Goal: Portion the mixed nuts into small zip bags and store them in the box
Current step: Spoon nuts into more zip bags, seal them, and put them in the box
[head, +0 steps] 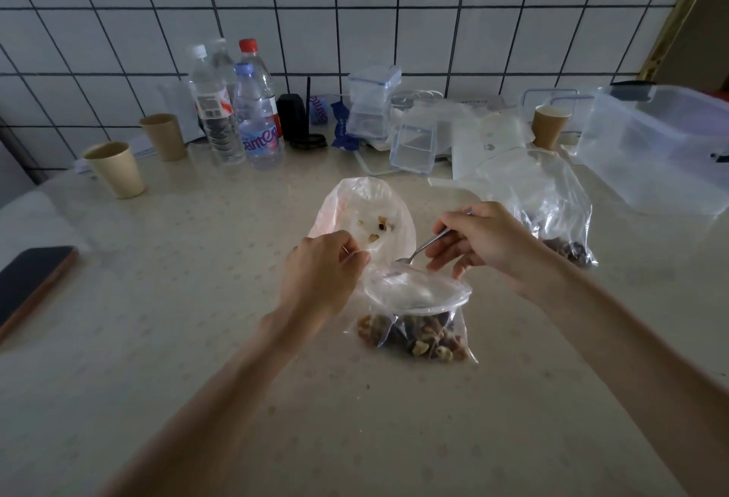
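A small clear zip bag (pixel 414 323) stands in the middle of the table with mixed nuts in its bottom and its mouth held wide. My left hand (pixel 321 273) pinches the bag's left rim. My right hand (pixel 487 238) grips a metal spoon (pixel 422 250), whose bowl hovers over the bag's mouth. Just behind lies a large pinkish plastic bag (pixel 365 212) with a few nut pieces left inside. Another clear bag (pixel 552 212) with nuts at its bottom lies to the right. A big clear storage box (pixel 651 157) stands at the far right.
Water bottles (pixel 236 110), paper cups (pixel 116 169) and small lidded containers (pixel 414 145) line the tiled wall. A dark phone (pixel 29 283) lies at the left edge. A few crumbs (pixel 367 387) dot the table in front of the bag.
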